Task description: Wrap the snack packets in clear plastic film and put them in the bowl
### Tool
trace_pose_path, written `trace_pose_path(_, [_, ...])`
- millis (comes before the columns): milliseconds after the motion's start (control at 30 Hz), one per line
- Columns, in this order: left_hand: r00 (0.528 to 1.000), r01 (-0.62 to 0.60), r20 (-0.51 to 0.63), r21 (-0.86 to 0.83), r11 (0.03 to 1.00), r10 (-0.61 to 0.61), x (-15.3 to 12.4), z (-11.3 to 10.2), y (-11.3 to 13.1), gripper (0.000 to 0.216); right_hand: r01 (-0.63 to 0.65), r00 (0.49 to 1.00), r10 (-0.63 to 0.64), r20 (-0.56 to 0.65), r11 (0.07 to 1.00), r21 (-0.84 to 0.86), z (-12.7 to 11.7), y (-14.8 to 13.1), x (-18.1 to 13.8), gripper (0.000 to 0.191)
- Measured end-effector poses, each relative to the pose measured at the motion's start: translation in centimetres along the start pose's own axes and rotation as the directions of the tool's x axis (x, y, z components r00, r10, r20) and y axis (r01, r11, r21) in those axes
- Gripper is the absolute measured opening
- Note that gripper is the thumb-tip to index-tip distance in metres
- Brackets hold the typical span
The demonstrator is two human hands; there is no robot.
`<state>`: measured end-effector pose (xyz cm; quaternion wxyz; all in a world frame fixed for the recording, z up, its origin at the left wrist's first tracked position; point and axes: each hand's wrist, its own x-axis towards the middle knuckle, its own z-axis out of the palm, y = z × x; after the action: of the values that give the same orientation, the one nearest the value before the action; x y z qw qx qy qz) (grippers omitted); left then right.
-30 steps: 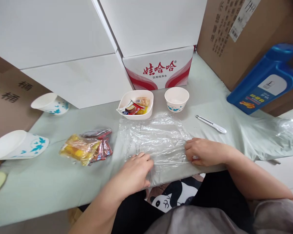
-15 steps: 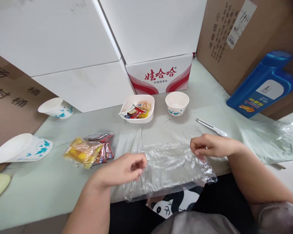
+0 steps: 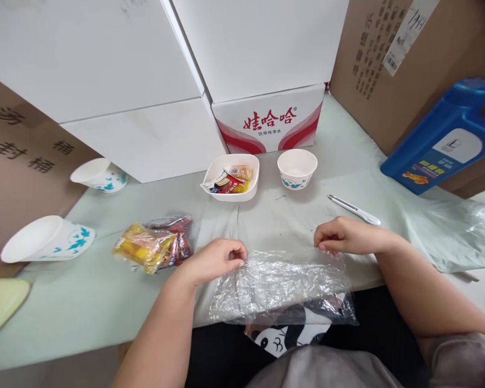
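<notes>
A crumpled sheet of clear plastic wrap [image 3: 278, 283] hangs over the table's front edge, held up between both hands. My left hand [image 3: 216, 260] pinches its left top corner with closed fingers. My right hand [image 3: 341, 235] pinches the right top corner, fingers curled shut. A pile of yellow and red snack packets [image 3: 156, 245] lies just left of my left hand. Behind the wrap stand a white rounded dish [image 3: 248, 191] holding small packets and an empty paper bowl [image 3: 297, 168] with blue leaf print.
A white utility knife [image 3: 353, 209] lies beyond my right hand. A blue jug [image 3: 444, 137] leans at the right against cardboard. Two paper bowls [image 3: 48, 238] [image 3: 99, 173] lie tipped at the left. White boxes and a red-printed carton [image 3: 269, 121] line the back. More plastic film [image 3: 472, 226] lies far right.
Both hands went from pressing the wrap flat on the table to pinching its corners and lifting it; the sheet has slid toward me and now hangs over the front edge.
</notes>
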<state>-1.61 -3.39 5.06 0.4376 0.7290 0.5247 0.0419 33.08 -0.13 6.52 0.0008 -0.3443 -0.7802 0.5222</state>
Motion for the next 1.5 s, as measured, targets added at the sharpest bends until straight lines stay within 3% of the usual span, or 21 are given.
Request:
trace_pose_path(67, [0.999, -0.036, -0.028, 0.086, 0.996, 0.038, -0.1, 0.0, 0.5, 0.011, 0.011, 0.989, -0.020, 0.147, 0.998, 0.065, 0.2, -0.4, -0.4, 0.013])
trace_pose_path(133, [0.997, -0.037, -0.058, 0.139, 0.990, 0.045, -0.1, 0.2, 1.1, 0.011, -0.022, 0.971, 0.018, 0.236, 1.000, 0.012, 0.5, -0.6, -0.6, 0.010])
trace_pose_path(233, [0.993, -0.003, -0.114, 0.190, 0.982, 0.025, 0.2, 0.8, 1.5, 0.008, -0.111, 0.969, 0.134, 0.209, 0.987, -0.116, 1.2, -0.4, -0.2, 0.010])
trace_pose_path(333, [0.989, 0.000, -0.148, 0.205, 0.979, 0.031, 0.8, 1.2, 1.3, 0.004, -0.130, 0.986, 0.154, 0.068, 0.954, -0.268, 1.5, -0.1, 0.4, 0.013])
trace_pose_path(400, [0.985, -0.004, -0.168, 0.195, 0.981, 0.038, 1.1, 1.2, 0.9, 0.007, -0.142, 0.989, 0.108, -0.102, 0.897, -0.419, 1.6, 0.1, 0.8, 0.014])
trace_pose_path(467, [0.973, 0.005, -0.227, 0.186, 0.983, 0.038, 1.1, 0.8, 0.5, 0.007, -0.194, 0.959, 0.050, -0.278, 0.834, -0.516, 1.6, 0.2, 1.1, 0.016])
trace_pose_path(567, [0.947, 0.054, -0.321, 0.182, 0.982, 0.007, 1.0, 0.1, 0.1, 0.006, -0.205, 0.889, -0.051, -0.454, 0.844, -0.496, 1.5, 0.1, 1.2, 0.021])
trace_pose_path(633, [0.940, 0.085, -0.342, 0.181, 0.980, -0.019, 0.8, -0.2, -0.1, 0.007, -0.152, 0.863, -0.086, -0.497, 0.895, -0.419, 1.4, -0.1, 1.1, 0.021])
trace_pose_path(800, [0.945, 0.096, -0.327, 0.194, 0.976, -0.028, 0.9, -0.1, -0.1, 0.010, -0.160, 0.947, 0.057, -0.315, 0.936, -0.312, 1.2, -0.8, 0.5, 0.017])
trace_pose_path(933, [0.945, 0.114, -0.323, 0.201, 0.973, -0.044, 1.0, 0.1, 0.2, 0.009, -0.212, 0.969, 0.132, -0.209, 0.879, -0.427, 1.2, -0.6, 0.4, 0.014])
trace_pose_path(1067, [0.952, 0.139, -0.300, 0.231, 0.963, -0.066, 1.0, 0.2, 0.6, 0.008, -0.203, 0.979, 0.173, -0.108, 0.878, -0.433, 1.6, -0.8, 0.4, 0.021])
trace_pose_path(1200, [0.942, 0.190, -0.319, 0.251, 0.949, -0.104, 1.0, 0.3, 0.7, 0.016, -0.235, 0.972, 0.206, -0.116, 0.806, -0.543, 2.3, -1.5, 0.8, 0.011])
trace_pose_path(1267, [0.945, 0.191, -0.309, 0.266, 0.945, -0.104, 0.9, 0.3, 0.7, 0.012, -0.180, 0.984, 0.149, -0.101, 0.810, -0.558, 2.4, -1.6, 0.9, 0.003])
trace_pose_path(1333, [0.954, 0.150, -0.293, 0.278, 0.949, -0.065, 0.9, 0.2, 0.6, 0.009, -0.096, 0.993, 0.043, -0.111, 0.844, -0.528, 2.4, -1.4, 0.9, 0.006])
trace_pose_path(1433, [0.946, 0.035, -0.323, 0.222, 0.974, 0.040, 1.0, 0.1, 0.3, 0.012, -0.086, 0.966, -0.024, -0.258, 0.909, -0.407, 1.9, -0.5, 1.1, 0.007])
trace_pose_path(1500, [0.931, 0.009, -0.362, 0.146, 0.989, 0.045, 1.4, 0.2, -0.2, 0.012, -0.149, 0.912, 0.007, -0.409, 0.937, -0.315, 1.6, 0.2, 1.5, 0.007])
